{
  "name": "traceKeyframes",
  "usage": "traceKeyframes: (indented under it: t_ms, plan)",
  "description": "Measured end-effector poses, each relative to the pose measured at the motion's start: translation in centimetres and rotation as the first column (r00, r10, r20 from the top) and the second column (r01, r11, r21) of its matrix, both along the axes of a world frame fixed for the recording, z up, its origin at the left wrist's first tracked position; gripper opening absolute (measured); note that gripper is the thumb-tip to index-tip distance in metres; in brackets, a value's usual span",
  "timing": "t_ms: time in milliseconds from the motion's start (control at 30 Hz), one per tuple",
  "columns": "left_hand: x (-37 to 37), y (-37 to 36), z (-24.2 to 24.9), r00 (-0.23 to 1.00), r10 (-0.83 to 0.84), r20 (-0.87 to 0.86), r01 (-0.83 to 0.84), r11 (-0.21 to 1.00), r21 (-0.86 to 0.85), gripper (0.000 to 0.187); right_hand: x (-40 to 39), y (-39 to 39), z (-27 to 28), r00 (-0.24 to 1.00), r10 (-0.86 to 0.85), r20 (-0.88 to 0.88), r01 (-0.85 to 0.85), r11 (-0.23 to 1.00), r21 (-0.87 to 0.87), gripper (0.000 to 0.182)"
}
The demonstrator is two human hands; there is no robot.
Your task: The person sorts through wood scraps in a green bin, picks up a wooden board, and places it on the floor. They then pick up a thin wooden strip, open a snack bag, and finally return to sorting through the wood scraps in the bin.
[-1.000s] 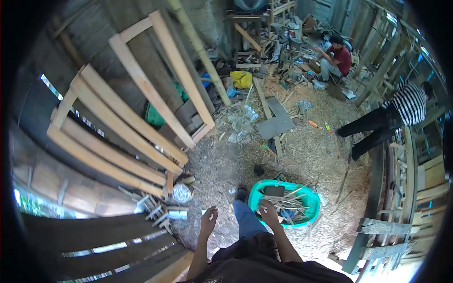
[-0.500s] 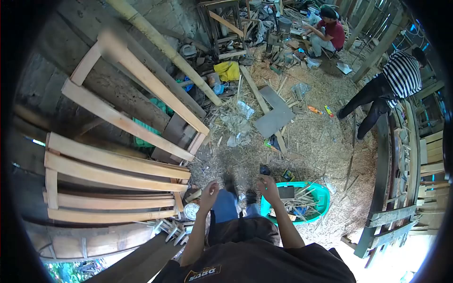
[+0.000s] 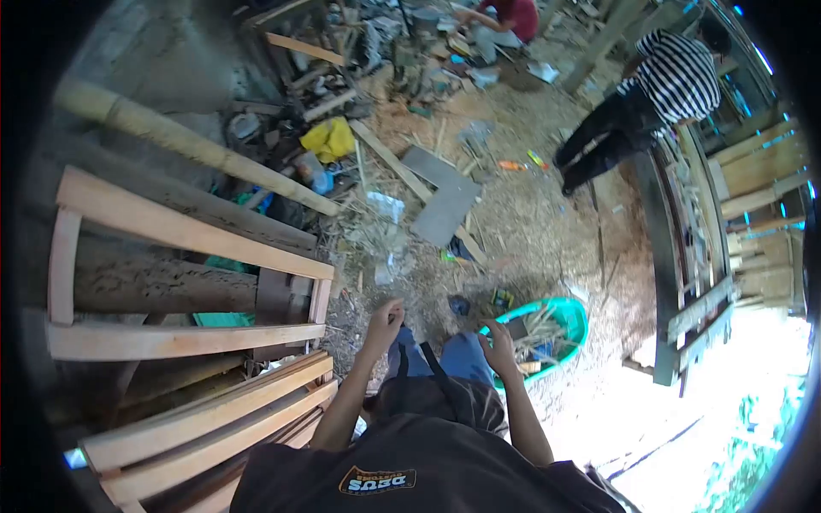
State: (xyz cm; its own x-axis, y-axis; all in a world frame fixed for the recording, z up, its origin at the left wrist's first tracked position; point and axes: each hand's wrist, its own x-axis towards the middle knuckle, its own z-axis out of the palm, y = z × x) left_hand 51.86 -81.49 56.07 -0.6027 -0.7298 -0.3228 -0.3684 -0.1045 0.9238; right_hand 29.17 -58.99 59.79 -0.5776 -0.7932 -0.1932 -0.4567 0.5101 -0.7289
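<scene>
My left hand (image 3: 385,325) hangs in front of my left thigh, its fingers curled inward; whether anything small lies in them is too small to tell. Over the near left rim of the green basin (image 3: 578,329), my right hand (image 3: 499,349) has its fingers apart and holds nothing. The basin holds wood scraps (image 3: 544,332). To the left of my left hand stands a light wooden frame (image 3: 188,342), with more slatted frames (image 3: 214,409) below it.
A bamboo pole (image 3: 205,154) slants across the upper left. A grey board (image 3: 445,201) and a yellow cloth (image 3: 328,139) lie on the littered floor. One person in stripes (image 3: 676,77) stands by stacked timber (image 3: 671,256) at right; another person (image 3: 505,26) sits at the top.
The view has turned, so the floor items and both people appear farther left and higher. The frames on the left now appear lower. Both hands remain raised in front of my body.
</scene>
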Motion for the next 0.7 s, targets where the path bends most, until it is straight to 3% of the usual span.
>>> traceKeyframes:
  t_ms: [67,200,333,433,533,700]
  plan:
    - [-1.4,-1.8,-0.3,0.988,-0.144,0.056,0.149,0.984,-0.101,0.039,0.6,-0.1,0.5,0.998,-0.054,0.023,0.054,0.998,0.013,0.038]
    - [-3.7,-3.2,-2.2,0.974,-0.215,0.068,0.221,0.971,-0.095,0.04,0.7,0.1,-2.3,0.998,-0.058,0.022,0.057,0.997,0.043,0.037]
    - [-5.6,-3.2,-2.2,0.962,-0.234,0.143,0.245,0.968,-0.061,0.041,-0.4,-0.5,-4.7,0.991,-0.032,0.129,0.017,0.993,0.116,0.038]
    - [-7.8,-3.7,-2.1,0.98,-0.159,0.117,0.167,0.984,-0.063,0.04,-2.5,-2.0,-6.5,0.987,-0.005,0.158,-0.01,0.996,0.094,0.041]
    - [-9.7,-4.0,-2.4,0.957,-0.228,0.182,0.252,0.96,-0.122,0.04,-4.8,-2.9,-8.2,0.988,0.011,0.154,-0.026,0.995,0.096,0.044]
    - [-11.2,-4.6,-7.4,0.94,-0.253,0.227,0.298,0.935,-0.192,0.038,-8.9,-4.8,-13.6,0.993,0.008,0.114,-0.02,0.994,0.11,0.041]
